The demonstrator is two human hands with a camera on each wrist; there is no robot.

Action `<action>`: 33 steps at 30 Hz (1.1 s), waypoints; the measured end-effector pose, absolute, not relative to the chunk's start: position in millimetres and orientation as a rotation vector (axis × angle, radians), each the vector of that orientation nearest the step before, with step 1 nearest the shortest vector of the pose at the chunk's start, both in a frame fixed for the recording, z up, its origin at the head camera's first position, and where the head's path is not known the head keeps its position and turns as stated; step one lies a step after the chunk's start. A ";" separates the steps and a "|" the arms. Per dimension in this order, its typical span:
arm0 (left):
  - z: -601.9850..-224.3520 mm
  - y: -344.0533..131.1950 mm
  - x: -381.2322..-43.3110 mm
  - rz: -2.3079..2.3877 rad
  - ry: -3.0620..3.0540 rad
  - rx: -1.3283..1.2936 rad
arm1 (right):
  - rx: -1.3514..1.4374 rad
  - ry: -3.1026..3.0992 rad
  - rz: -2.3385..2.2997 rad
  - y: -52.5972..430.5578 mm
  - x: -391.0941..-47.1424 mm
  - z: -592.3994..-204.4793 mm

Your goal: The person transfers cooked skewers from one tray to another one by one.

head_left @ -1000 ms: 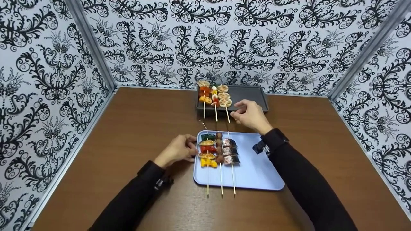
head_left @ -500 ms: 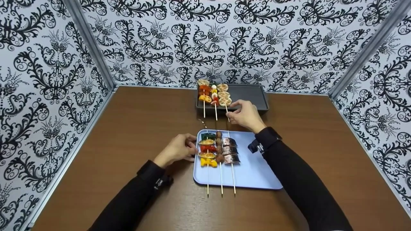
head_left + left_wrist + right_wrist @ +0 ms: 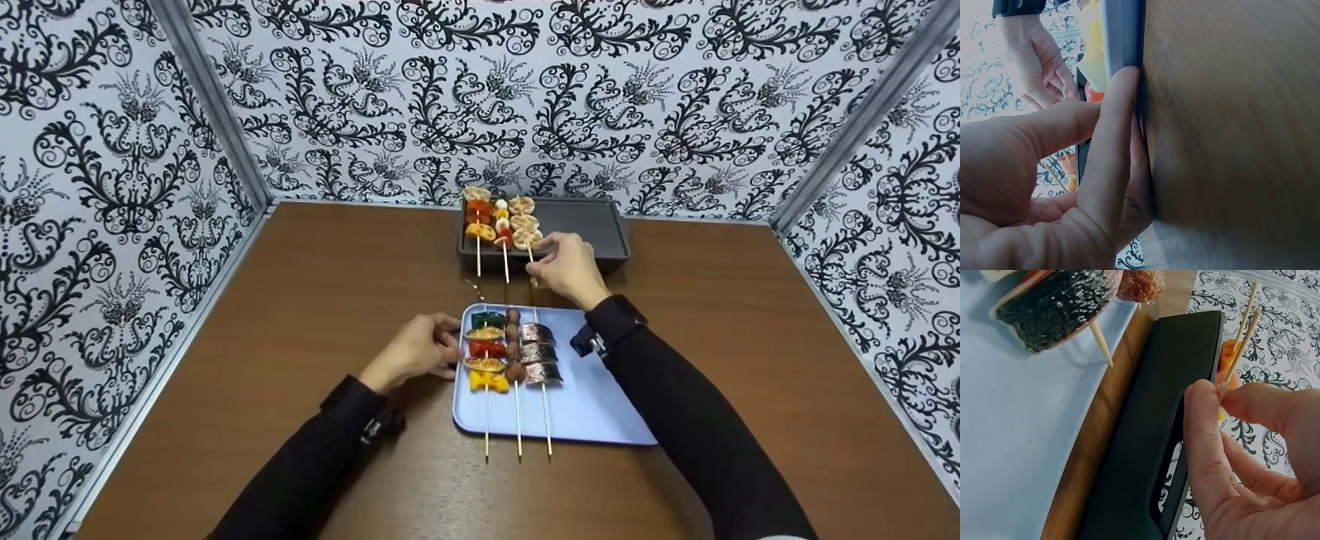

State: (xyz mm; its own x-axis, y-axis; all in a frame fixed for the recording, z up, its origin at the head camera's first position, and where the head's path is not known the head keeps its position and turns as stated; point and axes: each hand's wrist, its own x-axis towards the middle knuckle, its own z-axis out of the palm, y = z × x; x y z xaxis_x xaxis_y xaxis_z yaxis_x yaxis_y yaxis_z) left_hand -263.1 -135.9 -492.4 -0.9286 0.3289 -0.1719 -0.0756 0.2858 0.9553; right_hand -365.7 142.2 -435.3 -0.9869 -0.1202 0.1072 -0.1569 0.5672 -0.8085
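- Your right hand (image 3: 568,270), beyond the far edge of the pale blue rectangular tray (image 3: 585,405), pinches between thumb and finger the bare wooden stick of a skewer of round, cream-coloured, holed slices (image 3: 526,223).
- Those slices sit over the black rectangular grill pan (image 3: 585,225), beyond the tray; whether they touch it you cannot tell.
- Your left hand (image 3: 416,349) is beside the tray's left edge, thumb and forefinger apart, fingertips against the rim.
- To the left of the pinched skewer, also beyond the tray, lie an orange-and-red skewer (image 3: 478,214) and a thinner white, yellow and red skewer (image 3: 502,224).
- Inside the tray, left to right: a many-coloured skewer (image 3: 486,349), a brown-ball skewer (image 3: 514,351) and a silvery-black chunk skewer (image 3: 540,352).
- Brown wooden surface (image 3: 337,285) spreads around the tray.
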 end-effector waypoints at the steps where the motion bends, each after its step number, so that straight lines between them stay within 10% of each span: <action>1: -492.4 -136.0 -263.1 1.683 2.223 0.226 | 0.239 -2.741 1.435 141.5 -365.9 -435.2; 33: -494.4 -137.2 -264.8 1.673 2.214 0.203 | -0.019 -2.926 1.389 141.5 -368.3 -418.1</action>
